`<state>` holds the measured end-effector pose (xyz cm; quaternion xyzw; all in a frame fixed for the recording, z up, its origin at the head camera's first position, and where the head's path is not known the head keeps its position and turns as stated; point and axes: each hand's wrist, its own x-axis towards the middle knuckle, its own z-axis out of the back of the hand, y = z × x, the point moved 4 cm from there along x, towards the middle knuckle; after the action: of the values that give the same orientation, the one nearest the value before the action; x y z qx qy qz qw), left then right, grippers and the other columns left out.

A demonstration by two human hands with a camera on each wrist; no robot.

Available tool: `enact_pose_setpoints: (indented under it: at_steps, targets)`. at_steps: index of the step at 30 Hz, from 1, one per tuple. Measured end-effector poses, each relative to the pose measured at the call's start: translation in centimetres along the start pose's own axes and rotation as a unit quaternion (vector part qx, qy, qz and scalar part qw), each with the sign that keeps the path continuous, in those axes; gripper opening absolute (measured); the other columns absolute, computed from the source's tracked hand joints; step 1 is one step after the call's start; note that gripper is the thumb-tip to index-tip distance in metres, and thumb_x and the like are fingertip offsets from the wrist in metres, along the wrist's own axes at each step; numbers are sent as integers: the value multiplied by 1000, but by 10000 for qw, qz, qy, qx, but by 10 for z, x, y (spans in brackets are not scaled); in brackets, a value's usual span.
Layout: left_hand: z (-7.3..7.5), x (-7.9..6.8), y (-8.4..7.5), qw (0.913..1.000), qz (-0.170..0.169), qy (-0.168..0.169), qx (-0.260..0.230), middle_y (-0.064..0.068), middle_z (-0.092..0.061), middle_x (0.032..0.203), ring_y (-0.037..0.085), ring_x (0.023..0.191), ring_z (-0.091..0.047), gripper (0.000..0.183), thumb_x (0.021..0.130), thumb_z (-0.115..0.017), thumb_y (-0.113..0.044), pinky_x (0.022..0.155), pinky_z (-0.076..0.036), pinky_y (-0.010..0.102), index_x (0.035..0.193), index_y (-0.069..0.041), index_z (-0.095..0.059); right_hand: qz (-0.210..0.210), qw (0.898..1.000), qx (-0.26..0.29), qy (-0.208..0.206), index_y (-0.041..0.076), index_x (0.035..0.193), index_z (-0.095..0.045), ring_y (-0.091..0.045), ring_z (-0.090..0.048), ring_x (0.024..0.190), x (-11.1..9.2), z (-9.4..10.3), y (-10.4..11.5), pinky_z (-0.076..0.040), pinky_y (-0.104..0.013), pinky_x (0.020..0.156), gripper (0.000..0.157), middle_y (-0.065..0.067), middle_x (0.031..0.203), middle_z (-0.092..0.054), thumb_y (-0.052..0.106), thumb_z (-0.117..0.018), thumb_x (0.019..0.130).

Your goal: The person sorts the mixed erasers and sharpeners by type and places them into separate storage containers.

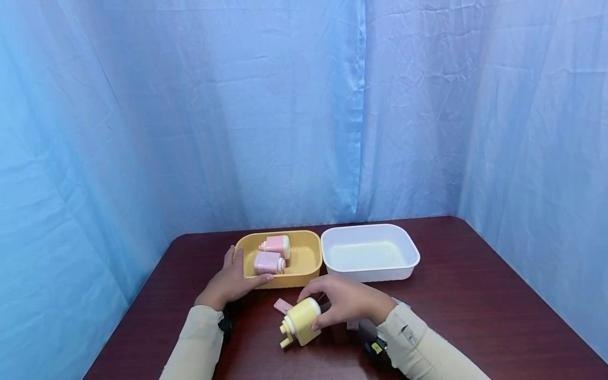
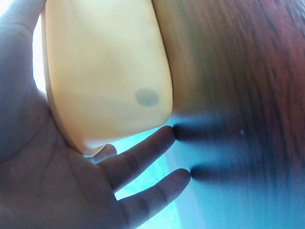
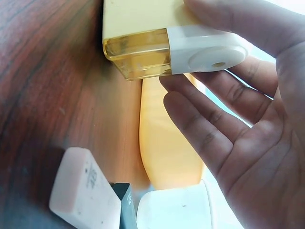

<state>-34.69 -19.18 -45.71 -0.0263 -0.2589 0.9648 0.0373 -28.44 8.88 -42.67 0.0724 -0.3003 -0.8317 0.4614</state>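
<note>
In the head view, left of the lower centre, the left hand (image 1: 231, 284) rests with spread fingers against the yellow tray (image 1: 306, 259), which holds a pink sharpener (image 1: 275, 244) and a lilac one (image 1: 267, 262). At lower centre, the right hand (image 1: 350, 300) grips a yellow sharpener (image 1: 303, 319) above the table (image 1: 475, 316); a white tray (image 1: 372, 275) sits right of centre.

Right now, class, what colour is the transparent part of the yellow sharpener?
The transparent part is amber; best seen in the right wrist view.
</note>
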Motion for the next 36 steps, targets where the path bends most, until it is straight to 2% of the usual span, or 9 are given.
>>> enact_pose_setpoints:
  at_steps: [16, 26, 36]
  targets:
    - [-1, -1, 0, 10000, -27, -39, -58, 17, 3, 173, 45, 140, -48, 137, 73, -66, -87, 107, -48, 59, 166, -6, -9, 3, 9989, 460, 6, 25, 119, -70, -1, -65, 100, -2, 2, -1, -58, -22, 85, 47, 15, 111, -68, 20, -91, 78]
    - [1, -1, 0, 10000, -14, -63, -71, 15, 4, 173, 45, 138, -50, 137, 72, -66, -88, 106, -48, 59, 167, -7, -9, 83, 9988, 475, -100, 27, 121, -70, -2, -65, 100, -2, 4, -2, -59, -25, 85, 47, 15, 112, -69, 21, -90, 79]
    - [0, -1, 0, 10000, -27, -45, -67, 16, 3, 173, 46, 138, -51, 137, 72, -66, -88, 105, -48, 60, 166, -6, -10, 56, 9969, 747, -220, 24, 121, -69, -6, -68, 100, -2, 6, 1, -59, -22, 82, 48, 12, 113, -68, 16, -90, 78]
